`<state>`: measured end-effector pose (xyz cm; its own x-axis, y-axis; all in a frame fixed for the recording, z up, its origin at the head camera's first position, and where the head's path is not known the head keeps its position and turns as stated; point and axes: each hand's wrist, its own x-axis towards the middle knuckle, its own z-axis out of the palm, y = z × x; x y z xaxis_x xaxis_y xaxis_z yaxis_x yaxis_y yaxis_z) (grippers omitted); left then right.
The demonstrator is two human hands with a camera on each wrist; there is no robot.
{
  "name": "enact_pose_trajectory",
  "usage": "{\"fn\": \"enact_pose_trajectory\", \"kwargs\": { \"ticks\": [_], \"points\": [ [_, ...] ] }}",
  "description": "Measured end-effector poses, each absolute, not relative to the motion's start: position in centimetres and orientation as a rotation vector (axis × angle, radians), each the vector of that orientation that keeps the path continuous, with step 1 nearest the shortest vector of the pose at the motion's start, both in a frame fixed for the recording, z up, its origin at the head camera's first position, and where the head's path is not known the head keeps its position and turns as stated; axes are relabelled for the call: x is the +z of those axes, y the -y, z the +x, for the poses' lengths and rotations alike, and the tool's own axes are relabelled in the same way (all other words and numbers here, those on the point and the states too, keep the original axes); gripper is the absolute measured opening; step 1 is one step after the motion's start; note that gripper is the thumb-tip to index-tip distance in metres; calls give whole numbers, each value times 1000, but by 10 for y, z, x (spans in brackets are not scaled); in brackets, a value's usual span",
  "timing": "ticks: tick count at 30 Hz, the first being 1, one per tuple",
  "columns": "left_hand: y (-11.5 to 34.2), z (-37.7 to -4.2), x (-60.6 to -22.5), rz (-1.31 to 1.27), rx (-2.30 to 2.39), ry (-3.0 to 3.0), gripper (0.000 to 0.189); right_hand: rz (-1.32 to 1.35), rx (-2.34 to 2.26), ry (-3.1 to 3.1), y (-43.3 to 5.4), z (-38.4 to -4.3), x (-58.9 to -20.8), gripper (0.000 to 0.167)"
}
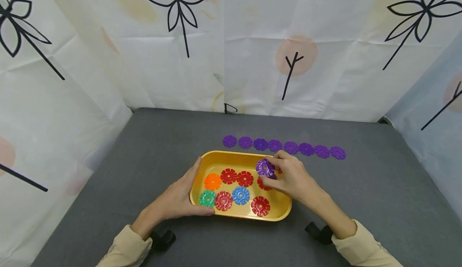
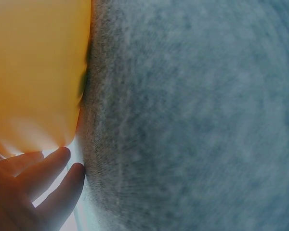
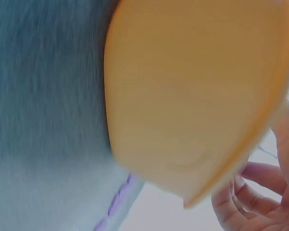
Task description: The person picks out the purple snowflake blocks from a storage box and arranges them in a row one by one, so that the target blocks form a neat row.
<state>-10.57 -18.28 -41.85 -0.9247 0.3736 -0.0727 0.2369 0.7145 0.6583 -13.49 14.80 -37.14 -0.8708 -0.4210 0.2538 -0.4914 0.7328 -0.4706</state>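
A yellow tray (image 1: 234, 215) stands on the table with several flower-shaped plastic discs in it, among them an orange disc (image 1: 212, 182), a green disc (image 1: 207, 198), a blue disc (image 1: 240, 195) and red discs (image 1: 260, 206). My left hand (image 1: 180, 197) holds the tray's left end, thumb along the near rim; its fingers (image 2: 48, 168) touch the end wall in the left wrist view. Over the tray's right part, my right hand (image 1: 292, 176) pinches a purple flower-shaped disc (image 1: 265, 168) between thumb and fingers. That hand partly covers the tray's far right corner.
Behind the tray, a row of several purple discs (image 1: 306, 149) lies on the grey table (image 1: 173, 138), slanting slightly nearer toward the right. White patterned cloth (image 1: 252, 58) hangs around the table's back and sides. Dark wrist devices (image 1: 319, 232) sit below both hands.
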Motion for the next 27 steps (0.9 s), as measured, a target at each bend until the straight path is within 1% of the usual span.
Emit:
{"fn": "enact_pose_trajectory", "kwargs": {
  "ticks": [3,12,17,27],
  "points": [
    [183,-105,-419,487,1003,-2721,139,689,792,2783,-159,-140,-365,50],
    [183,-105,-418,468,1025,-2706,138,617,734,2631,-205,-163,-359,47],
    [184,-105,-419,466,1013,-2712,137,585,674,2584,-243,-178,-363,48],
    [182,-105,-418,464,1014,-2707,138,498,474,2734,-324,-204,-384,52]
  ]
}}
